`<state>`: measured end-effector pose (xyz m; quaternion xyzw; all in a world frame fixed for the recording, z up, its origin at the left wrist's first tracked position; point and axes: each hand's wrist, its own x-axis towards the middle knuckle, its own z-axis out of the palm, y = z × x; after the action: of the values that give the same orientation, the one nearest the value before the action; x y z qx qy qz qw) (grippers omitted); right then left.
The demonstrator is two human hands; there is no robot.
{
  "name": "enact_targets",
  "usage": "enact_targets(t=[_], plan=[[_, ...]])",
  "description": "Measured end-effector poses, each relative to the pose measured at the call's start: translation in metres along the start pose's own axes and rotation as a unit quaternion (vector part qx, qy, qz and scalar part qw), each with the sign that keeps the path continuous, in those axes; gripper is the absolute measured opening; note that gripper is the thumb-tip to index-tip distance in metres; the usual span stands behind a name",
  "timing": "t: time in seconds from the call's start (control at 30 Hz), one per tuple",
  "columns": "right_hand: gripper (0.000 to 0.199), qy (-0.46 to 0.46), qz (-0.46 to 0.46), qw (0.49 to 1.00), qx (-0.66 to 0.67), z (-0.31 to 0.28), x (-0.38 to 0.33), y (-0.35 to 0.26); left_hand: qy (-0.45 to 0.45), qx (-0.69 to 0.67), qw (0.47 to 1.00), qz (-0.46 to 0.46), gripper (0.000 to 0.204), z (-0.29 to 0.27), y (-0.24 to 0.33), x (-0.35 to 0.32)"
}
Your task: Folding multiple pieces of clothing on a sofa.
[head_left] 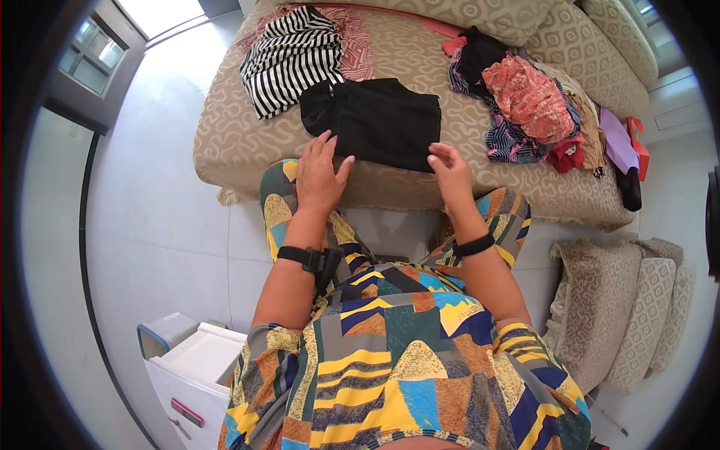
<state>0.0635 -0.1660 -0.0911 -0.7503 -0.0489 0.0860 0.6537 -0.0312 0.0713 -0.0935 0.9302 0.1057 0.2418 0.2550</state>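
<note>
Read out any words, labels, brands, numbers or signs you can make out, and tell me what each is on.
None can be read.
Black garment: no lettering visible.
Red item at the right: no readable text.
Pink-edged piece on the white cabinet: too small to tell.

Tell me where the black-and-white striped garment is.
The striped garment lies near the top of the head view, left of centre, on the beige cover, beyond the left hand and up-left of the black garment.

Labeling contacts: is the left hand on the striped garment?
No, the left hand is at the near-left corner of the black garment; the striped garment lies farther back.
</note>
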Motion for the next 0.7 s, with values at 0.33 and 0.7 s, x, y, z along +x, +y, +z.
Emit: enact_targets(t=[0.33,0.7], plan=[[0.038,0.102,0.147,0.970,0.167,-0.016,0.004,0.030,0.000,0.003,1.000,-0.004,0.035,0.003,-0.005,0.000],[0.040,0.080,0.187,0.942,0.266,0.012,-0.023,0.014,-0.002,0.007,1.000,-0.005,0.033,0.005,-0.008,0.000]])
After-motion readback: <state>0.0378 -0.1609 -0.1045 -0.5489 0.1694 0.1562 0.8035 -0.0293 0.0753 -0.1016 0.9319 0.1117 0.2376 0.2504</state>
